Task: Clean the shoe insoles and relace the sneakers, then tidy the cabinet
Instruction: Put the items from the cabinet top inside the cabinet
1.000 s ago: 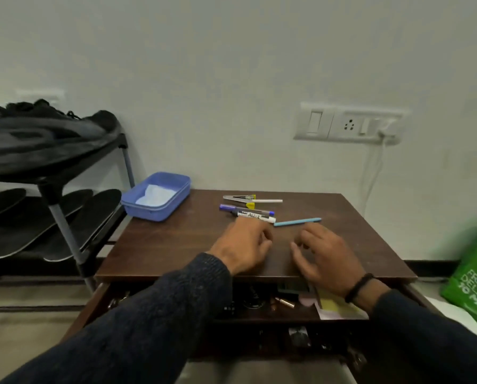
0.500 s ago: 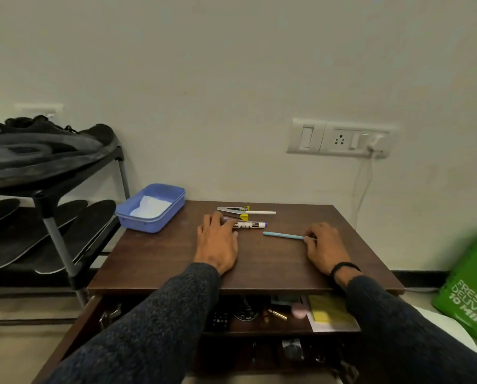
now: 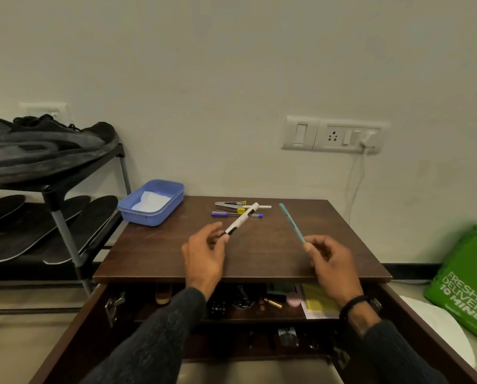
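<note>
Hands: your left hand (image 3: 204,254) pinched white cylindrical marker (image 3: 241,218) by its end | right hand (image 3: 333,261) pinched slim turquoise pen (image 3: 291,222) likewise | both judged light, stiff, slippery.

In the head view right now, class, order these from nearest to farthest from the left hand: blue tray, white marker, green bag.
1. white marker: pinched in the left hand itself.
2. blue tray: back left corner of the cabinet top.
3. green bag: floor, far right.
</note>
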`<control>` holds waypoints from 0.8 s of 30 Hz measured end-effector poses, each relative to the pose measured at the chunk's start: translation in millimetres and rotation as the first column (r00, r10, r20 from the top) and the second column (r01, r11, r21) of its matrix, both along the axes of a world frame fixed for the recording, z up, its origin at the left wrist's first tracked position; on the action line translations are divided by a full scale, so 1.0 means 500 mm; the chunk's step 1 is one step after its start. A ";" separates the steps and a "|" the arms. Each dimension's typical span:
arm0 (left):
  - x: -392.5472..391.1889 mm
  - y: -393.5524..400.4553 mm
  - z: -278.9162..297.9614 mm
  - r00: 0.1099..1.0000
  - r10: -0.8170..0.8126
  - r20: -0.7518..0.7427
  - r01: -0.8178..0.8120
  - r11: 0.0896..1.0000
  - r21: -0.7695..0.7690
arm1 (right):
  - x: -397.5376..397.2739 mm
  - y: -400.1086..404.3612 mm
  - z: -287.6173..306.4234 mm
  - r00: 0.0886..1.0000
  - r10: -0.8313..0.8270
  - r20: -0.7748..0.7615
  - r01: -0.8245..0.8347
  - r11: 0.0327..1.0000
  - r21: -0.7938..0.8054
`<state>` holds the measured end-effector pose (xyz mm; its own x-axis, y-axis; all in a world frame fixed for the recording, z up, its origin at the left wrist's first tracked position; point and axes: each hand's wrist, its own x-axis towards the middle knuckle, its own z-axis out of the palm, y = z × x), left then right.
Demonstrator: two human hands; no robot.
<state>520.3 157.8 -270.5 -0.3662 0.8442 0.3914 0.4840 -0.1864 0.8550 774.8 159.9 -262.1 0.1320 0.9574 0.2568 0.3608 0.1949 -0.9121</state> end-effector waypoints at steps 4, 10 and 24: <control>0.024 -0.160 -0.002 0.725 -0.101 0.681 0.170 0.985 -0.035 | -0.039 -0.093 -0.010 0.924 0.243 -0.294 -0.267 0.963 -0.045; 0.076 -0.312 -0.114 0.084 0.141 0.986 0.253 0.954 -0.158 | -0.084 -0.133 -0.101 0.784 0.480 -0.393 -0.558 0.822 -0.109; 0.117 -0.332 -0.437 0.211 0.651 0.729 0.086 0.731 -0.677 | -0.078 -0.168 -0.486 0.932 0.279 -0.232 -0.362 0.663 -0.656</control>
<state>579.0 -7.9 -489.0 -0.3858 0.4589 -0.8003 -0.7464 0.3546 0.5632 735.9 76.1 -505.3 -0.2308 0.8500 -0.4736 0.2927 -0.4036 -0.8669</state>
